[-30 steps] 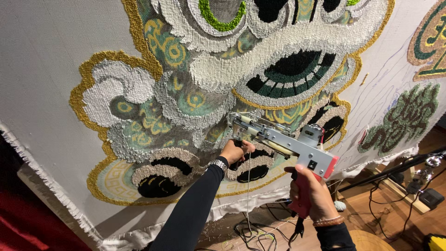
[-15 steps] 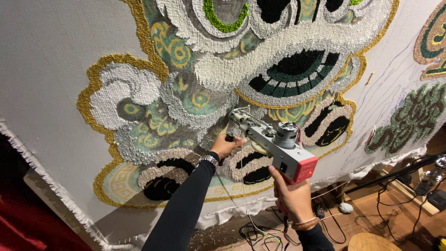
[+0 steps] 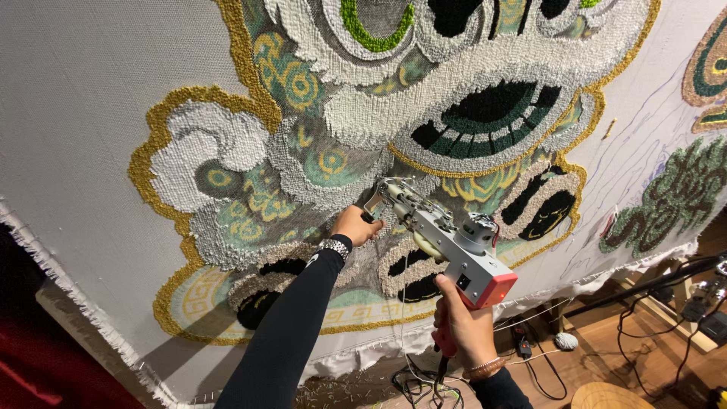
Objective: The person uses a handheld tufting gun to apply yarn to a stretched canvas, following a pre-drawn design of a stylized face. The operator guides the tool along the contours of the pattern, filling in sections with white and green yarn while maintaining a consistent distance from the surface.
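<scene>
A tufting gun (image 3: pixel 447 246), grey metal with a red rear end, is held against a large stretched backing cloth (image 3: pixel 83 113). The right hand (image 3: pixel 466 333) is clamped on the red handle below the gun body; the left hand (image 3: pixel 356 225) is closed on the front grip near the needle end. The hands are apart, one at each end of the tool. The needle tip is pressed to the cloth just below the white and gold mouth band of the tufted lion-head design (image 3: pixel 454 98).

Step in hand, as judged: a line of pile is being laid in the grey-green zone between the mouth and the lower curls. The next move is judged to call for steady pressure into the cloth and an even travel along the outline.

A dark cord (image 3: pixel 424 375) is seen hanging from the handle toward the wooden floor (image 3: pixel 606 356). A small ball of yarn (image 3: pixel 564 341) is seen on the floor.

No packages, labels or signs are made out; a second tufted motif (image 3: pixel 666 201) is noted at right
</scene>
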